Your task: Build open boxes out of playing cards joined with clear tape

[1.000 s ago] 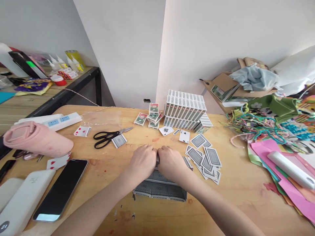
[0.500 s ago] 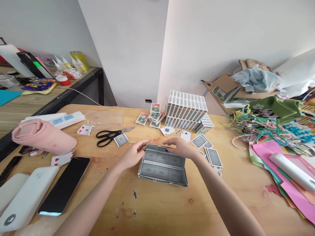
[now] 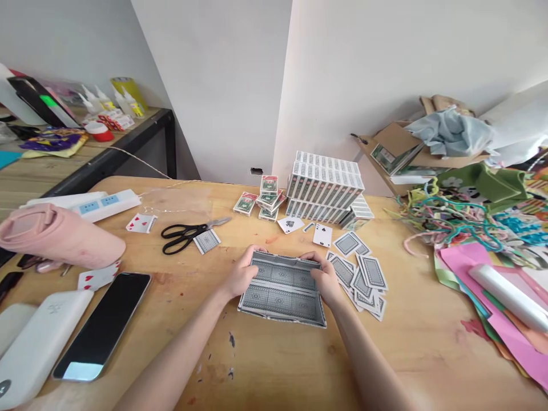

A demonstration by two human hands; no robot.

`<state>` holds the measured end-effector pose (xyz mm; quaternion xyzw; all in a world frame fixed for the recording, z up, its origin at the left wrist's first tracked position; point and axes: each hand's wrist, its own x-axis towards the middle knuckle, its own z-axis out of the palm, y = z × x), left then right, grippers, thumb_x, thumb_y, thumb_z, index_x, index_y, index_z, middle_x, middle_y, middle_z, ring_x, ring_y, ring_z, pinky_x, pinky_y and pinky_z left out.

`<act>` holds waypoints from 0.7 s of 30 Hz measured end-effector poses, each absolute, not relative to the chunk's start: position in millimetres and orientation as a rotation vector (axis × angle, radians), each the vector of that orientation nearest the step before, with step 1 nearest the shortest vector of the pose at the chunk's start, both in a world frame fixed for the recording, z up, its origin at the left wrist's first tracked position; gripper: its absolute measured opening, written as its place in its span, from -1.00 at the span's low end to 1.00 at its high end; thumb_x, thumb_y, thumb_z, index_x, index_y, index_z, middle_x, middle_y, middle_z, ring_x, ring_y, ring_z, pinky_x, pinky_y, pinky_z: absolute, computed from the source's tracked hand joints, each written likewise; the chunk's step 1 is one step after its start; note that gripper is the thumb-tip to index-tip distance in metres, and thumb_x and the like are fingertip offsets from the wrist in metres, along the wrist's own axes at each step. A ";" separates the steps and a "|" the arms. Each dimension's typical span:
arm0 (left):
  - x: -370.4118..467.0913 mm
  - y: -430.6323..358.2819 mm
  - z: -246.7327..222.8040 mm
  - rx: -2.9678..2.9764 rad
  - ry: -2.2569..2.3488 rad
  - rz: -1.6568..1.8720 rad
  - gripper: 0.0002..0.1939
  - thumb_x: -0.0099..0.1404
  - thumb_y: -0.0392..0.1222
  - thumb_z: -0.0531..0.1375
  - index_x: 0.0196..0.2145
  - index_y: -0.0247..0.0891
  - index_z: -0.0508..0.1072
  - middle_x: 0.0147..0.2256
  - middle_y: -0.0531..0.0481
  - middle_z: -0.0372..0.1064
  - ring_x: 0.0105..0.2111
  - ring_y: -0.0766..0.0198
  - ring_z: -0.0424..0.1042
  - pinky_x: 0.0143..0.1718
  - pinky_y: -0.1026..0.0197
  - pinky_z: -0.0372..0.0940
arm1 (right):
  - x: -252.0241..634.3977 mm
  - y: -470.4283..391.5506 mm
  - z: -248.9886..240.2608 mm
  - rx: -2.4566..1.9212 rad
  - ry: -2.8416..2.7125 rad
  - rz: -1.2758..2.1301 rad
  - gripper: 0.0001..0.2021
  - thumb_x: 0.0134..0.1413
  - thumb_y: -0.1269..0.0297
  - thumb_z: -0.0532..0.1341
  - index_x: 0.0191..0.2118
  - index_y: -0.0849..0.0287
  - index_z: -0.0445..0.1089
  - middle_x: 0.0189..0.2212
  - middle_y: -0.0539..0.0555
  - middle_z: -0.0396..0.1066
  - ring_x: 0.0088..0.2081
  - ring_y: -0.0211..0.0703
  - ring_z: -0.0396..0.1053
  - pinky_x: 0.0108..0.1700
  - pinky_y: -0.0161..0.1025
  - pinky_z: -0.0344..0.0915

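Observation:
An open tray-like box made of grey-patterned playing cards [image 3: 282, 314] sits in front of me, its inside facing up. My left hand [image 3: 243, 275] grips its far left corner, thumb over the rim and fingers behind the wall. On the opposite side, my right hand [image 3: 324, 278] clasps the far right corner, with the thumb inside and the other fingers partly hidden behind. Loose playing cards [image 3: 363, 282] lie face down just right of my right hand. Beyond the box, a two of spades [image 3: 322, 234] and another spade card [image 3: 290, 224] lie face up.
Boxed card decks [image 3: 325, 180] are stacked at the table's back, beside smaller deck piles [image 3: 269, 197]. Black-handled scissors [image 3: 184, 235], a phone [image 3: 105, 325], a pink rolled case [image 3: 64, 237] and a power strip [image 3: 107, 204] lie left. Pipe cleaners [image 3: 466, 217] and coloured paper [image 3: 492, 297] crowd the right.
Both hands have closed on the card box's far corners; before, they were held looser over its far edge. My right hand moved down and right, uncovering more loose cards. The view shifted slightly.

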<state>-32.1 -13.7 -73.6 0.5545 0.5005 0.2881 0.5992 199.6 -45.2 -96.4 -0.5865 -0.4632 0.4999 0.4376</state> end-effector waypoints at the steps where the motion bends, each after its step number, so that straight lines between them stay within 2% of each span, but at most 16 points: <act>1: -32.8 -13.9 -74.0 1.286 1.170 0.675 -0.43 -0.12 -0.38 -0.04 -0.07 -0.23 0.26 -0.33 0.06 0.31 -0.32 0.25 0.26 -0.29 0.25 0.19 | 199.4 -40.1 -96.5 -1.451 -1.152 1.271 -0.64 -0.40 0.45 0.03 -0.34 0.15 0.39 -0.35 0.01 0.49 -0.31 -0.09 0.36 -0.26 -0.22 0.24; 4: -36.2 -16.6 -74.7 1.272 1.196 0.712 -0.45 -0.09 -0.37 -0.03 -0.07 -0.23 0.27 -0.27 0.04 0.33 -0.26 0.22 0.29 -0.22 0.22 0.20 | 200.7 -23.3 -94.4 -1.394 -1.157 1.361 -0.62 -0.38 0.45 0.05 -0.30 0.14 0.40 -0.28 0.02 0.50 -0.26 -0.08 0.38 -0.23 -0.21 0.26; 6: -38.9 -20.7 -76.5 1.234 1.227 0.777 -0.48 -0.02 -0.35 -0.02 -0.04 -0.23 0.26 -0.19 0.01 0.35 -0.19 0.19 0.31 -0.14 0.18 0.21 | 202.0 -13.8 -90.7 -1.298 -1.128 1.409 -0.62 -0.29 0.41 0.09 -0.22 0.13 0.42 -0.16 0.05 0.50 -0.12 -0.04 0.39 -0.09 -0.15 0.27; 9: -44.2 -31.8 -81.2 1.192 1.303 0.918 -0.57 0.09 -0.29 -0.02 -0.04 -0.23 0.27 -0.07 -0.05 0.32 -0.06 0.15 0.29 0.02 0.13 0.17 | 205.2 -8.6 -81.0 -1.178 -1.055 1.423 -0.62 -0.11 0.27 0.14 -0.10 0.11 0.43 -0.02 0.09 0.45 0.09 -0.01 0.30 0.14 -0.06 0.16; 12: -51.5 -50.0 -83.5 1.183 1.456 1.030 -0.63 0.16 -0.24 -0.01 -0.04 -0.21 0.25 -0.01 -0.08 0.28 0.04 0.15 0.24 0.11 0.09 0.10 | 208.7 -17.3 -68.5 -1.246 -1.130 1.402 -0.61 0.01 0.16 0.17 0.00 0.07 0.40 0.05 0.10 0.40 0.13 -0.01 0.27 0.20 -0.02 0.12; 14: -56.4 -64.0 -81.2 1.173 1.538 1.011 -0.61 0.17 -0.21 0.02 -0.01 -0.20 0.22 -0.01 -0.09 0.27 0.03 0.14 0.25 0.09 0.07 0.13 | 208.7 -26.7 -62.0 -1.337 -1.271 1.432 -0.56 0.02 0.21 0.20 0.07 0.04 0.34 0.09 0.09 0.36 0.14 -0.02 0.27 0.18 -0.02 0.16; 17: -61.3 -76.1 -72.4 1.223 1.454 0.854 -0.55 0.16 -0.18 0.07 0.04 -0.22 0.21 -0.11 -0.12 0.31 -0.13 0.13 0.35 -0.08 0.06 0.27 | 203.1 -34.9 -57.7 -1.527 -1.492 1.305 -0.56 -0.02 0.38 0.16 0.04 0.06 0.37 0.06 0.07 0.39 0.08 -0.03 0.33 0.11 -0.05 0.25; 19: -60.3 -71.0 -64.9 1.292 1.377 0.807 -0.53 0.16 -0.17 0.08 0.06 -0.23 0.22 -0.06 -0.15 0.31 -0.08 0.11 0.36 -0.07 0.06 0.29 | 196.8 -33.5 -56.3 -1.649 -1.616 1.185 -0.57 -0.04 0.48 0.10 -0.01 0.09 0.41 0.00 0.06 0.44 0.03 -0.07 0.38 0.08 -0.09 0.27; 21: -54.0 -54.1 -57.2 1.424 1.305 0.784 -0.50 0.17 -0.19 0.10 0.09 -0.20 0.22 0.09 -0.15 0.24 0.09 0.11 0.26 0.08 0.07 0.22 | 189.5 -28.2 -53.9 -1.748 -1.750 1.078 -0.58 -0.03 0.52 0.06 -0.05 0.12 0.44 -0.06 0.04 0.48 -0.01 -0.13 0.41 0.06 -0.19 0.28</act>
